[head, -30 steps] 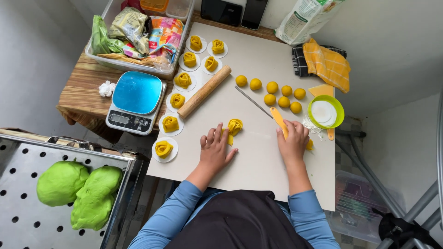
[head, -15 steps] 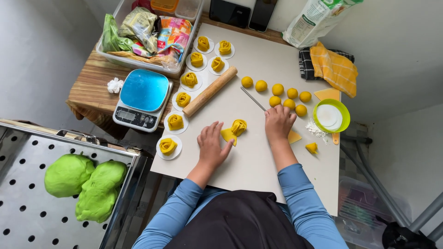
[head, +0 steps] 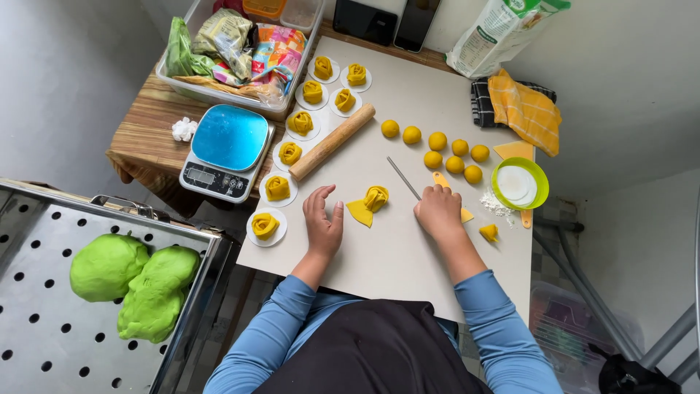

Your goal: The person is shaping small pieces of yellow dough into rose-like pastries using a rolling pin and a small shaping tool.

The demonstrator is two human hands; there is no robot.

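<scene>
Left hand (head: 323,222) rests flat on the counter (head: 408,255), fingers spread, just beside the folded yellow dough piece (head: 370,203). Right hand (head: 439,211) curls shut on a knife (head: 403,178). Green bowl (head: 519,183) holds white flour; plastic bin (head: 191,86) holds packets.

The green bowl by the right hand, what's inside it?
The green bowl holds something flat, round and white, maybe flour or discs. Whatever lies beneath that white layer is covered. The right hand rests beside it.
</scene>
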